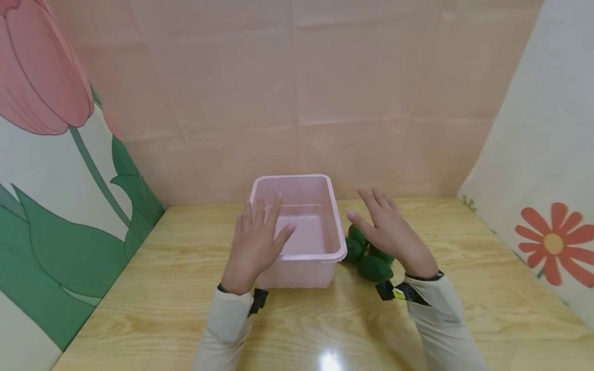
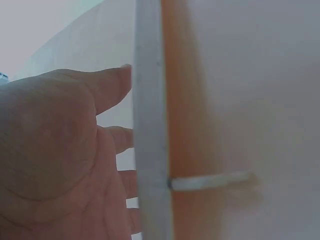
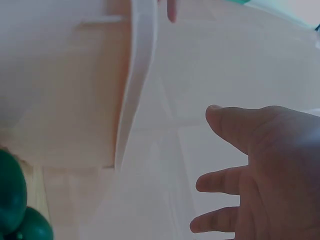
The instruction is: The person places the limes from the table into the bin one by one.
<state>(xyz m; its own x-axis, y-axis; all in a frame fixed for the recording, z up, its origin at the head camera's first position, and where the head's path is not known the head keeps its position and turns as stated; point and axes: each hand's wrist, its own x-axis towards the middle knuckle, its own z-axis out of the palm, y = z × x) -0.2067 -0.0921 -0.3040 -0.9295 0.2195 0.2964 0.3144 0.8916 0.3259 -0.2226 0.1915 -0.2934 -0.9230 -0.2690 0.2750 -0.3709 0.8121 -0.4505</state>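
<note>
A pink plastic bin point(image 1: 297, 273) stands on the wooden table with nothing inside it. Over its left front part, in the head view, is my left hand point(image 1: 254, 242), fingers straight and spread. The left wrist view has the bin's rim point(image 2: 150, 120) in front of those fingers. To the right of the bin, my right hand point(image 1: 392, 232) is raised with its fingers extended, holding nothing. Below it lie several dark green avocado-like fruits point(image 1: 375, 268), partly covered by that hand. Two of these green fruits point(image 3: 11, 192) show at the lower left of the right wrist view.
The wooden table point(image 1: 153, 288) reaches back to a pink cloth backdrop point(image 1: 297, 93). A tulip-printed panel point(image 1: 55, 216) stands at the left, and a panel with a red flower point(image 1: 553, 243) at the right. Black wrist straps sit at both sleeves.
</note>
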